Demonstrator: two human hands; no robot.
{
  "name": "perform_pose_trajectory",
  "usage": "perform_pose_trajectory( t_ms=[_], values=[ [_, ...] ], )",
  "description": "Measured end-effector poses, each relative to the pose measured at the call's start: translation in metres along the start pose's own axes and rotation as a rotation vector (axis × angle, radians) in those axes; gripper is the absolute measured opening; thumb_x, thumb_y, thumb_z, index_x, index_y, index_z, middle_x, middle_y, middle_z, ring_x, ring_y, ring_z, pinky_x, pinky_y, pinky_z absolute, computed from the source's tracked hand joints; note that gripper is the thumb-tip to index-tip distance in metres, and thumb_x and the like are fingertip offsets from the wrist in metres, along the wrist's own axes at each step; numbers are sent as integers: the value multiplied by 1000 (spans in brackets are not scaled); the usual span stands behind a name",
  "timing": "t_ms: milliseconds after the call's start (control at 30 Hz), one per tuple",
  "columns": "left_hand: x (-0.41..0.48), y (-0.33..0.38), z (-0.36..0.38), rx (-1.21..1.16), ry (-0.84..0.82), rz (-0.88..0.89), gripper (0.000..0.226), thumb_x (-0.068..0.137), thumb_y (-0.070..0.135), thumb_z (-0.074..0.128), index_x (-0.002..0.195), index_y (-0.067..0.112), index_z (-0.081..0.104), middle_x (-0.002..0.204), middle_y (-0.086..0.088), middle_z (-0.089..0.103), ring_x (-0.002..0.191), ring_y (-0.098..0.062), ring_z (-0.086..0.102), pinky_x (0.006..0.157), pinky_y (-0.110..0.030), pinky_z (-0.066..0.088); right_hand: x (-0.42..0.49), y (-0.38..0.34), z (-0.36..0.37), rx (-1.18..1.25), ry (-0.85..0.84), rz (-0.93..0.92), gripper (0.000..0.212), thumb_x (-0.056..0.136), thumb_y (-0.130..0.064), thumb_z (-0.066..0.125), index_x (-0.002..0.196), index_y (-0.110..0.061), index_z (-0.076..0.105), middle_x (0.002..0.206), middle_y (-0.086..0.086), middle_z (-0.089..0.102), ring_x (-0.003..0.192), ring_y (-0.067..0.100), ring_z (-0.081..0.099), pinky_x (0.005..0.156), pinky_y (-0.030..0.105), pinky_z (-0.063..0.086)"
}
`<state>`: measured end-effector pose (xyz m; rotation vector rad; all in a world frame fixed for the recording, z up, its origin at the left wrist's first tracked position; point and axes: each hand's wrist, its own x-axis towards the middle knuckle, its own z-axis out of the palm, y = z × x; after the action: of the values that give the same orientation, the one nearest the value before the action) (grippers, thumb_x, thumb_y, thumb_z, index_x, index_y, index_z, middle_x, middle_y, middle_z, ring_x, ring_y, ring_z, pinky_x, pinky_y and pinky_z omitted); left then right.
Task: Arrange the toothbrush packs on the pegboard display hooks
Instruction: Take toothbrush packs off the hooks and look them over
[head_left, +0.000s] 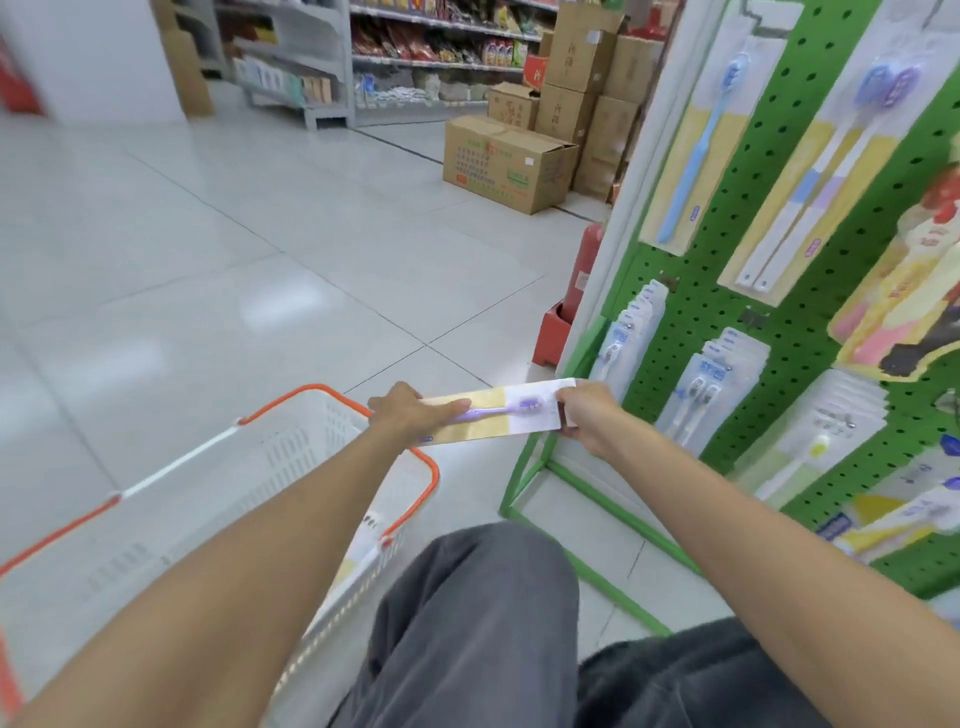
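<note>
Grey trousers (478, 613) on the person's bent knees fill the lower edge, and both bare forearms reach forward over them. At the left hand (408, 413) one finger or thumb lies straight along the face of a toothbrush pack (485, 423), and the other fingers go around the far edge of the card, so this hand grips the yellow end. The right hand (587, 415) has its fingers curled and pinches the white end of the same pack. The pack is held flat and almost level between the two hands, in the air above the floor, just in front of the bottom corner of the display. A purple toothbrush (511, 408) shows inside it, head toward the right hand.

Below the left forearm stands a white shopping basket (332, 388) with an orange rim; some more carded packs (363, 525) lie in it, blurred. On the right rises the green pegboard (748, 182), where a blue toothbrush pack (691, 156) and several others hang. Beside its frame stands a red fire extinguisher (584, 270), and cardboard boxes (509, 161) are stacked further behind.
</note>
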<state>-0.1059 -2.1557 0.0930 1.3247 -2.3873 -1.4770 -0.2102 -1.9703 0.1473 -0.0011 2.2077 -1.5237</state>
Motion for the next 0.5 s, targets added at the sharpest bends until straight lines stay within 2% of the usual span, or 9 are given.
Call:
perform_pose_trajectory(
  t_ms=[67, 133, 167, 233, 367, 433, 500],
  values=[
    [10, -32, -12, 28, -10, -98, 87, 63, 72, 75, 121, 11, 53, 135, -14, 42, 122, -26, 46, 81, -30, 41, 22, 7, 36, -162, -62, -14, 16, 90, 5, 48, 94, -9, 55, 94, 16, 53, 76, 24, 52, 58, 30, 45],
    [22, -67, -24, 24, -21, -195, 94, 64, 73, 73, 128, 8, 51, 137, -15, 44, 123, -27, 47, 81, -31, 41, 42, 19, 76, -342, -123, -52, 11, 87, 2, 52, 85, -9, 53, 94, 15, 50, 70, 23, 51, 57, 26, 42],
    [27, -86, -30, 13, -28, -247, 97, 63, 74, 73, 129, 7, 51, 136, -15, 47, 122, -27, 49, 80, -31, 42, 50, 25, 97, -414, -148, -85, 9, 88, -1, 52, 92, -8, 55, 98, 13, 50, 78, 25, 54, 62, 27, 45],
    [36, -125, -39, -2, -33, -330, 103, 57, 79, 68, 127, 5, 52, 132, -16, 52, 119, -29, 52, 79, -32, 45, 59, 37, 141, -519, -196, -158, 29, 89, -4, 50, 117, -7, 51, 108, 9, 50, 94, 26, 54, 77, 31, 47],
    [51, -197, -47, 2, -32, -490, 113, 46, 85, 63, 127, 7, 53, 132, -15, 53, 123, -33, 50, 99, -39, 48, 70, 62, 221, -724, -407, -254, 37, 91, -5, 50, 128, -5, 47, 125, 15, 56, 112, 30, 55, 79, 27, 41],
    [54, -216, -47, 14, -61, -537, 101, 68, 79, 64, 136, 7, 48, 142, -15, 48, 127, -34, 49, 99, -34, 45, 78, 79, 252, -828, -499, -282, 44, 92, -9, 55, 134, -3, 42, 131, 15, 53, 121, 30, 52, 89, 29, 42],
    [65, -237, -39, 42, -114, -568, 84, 87, 66, 56, 144, 6, 41, 150, -14, 41, 132, -32, 46, 92, -31, 42, 88, 101, 275, -947, -560, -292, 45, 93, -12, 55, 134, -2, 42, 136, 17, 50, 124, 32, 50, 94, 32, 43]
  ],
)
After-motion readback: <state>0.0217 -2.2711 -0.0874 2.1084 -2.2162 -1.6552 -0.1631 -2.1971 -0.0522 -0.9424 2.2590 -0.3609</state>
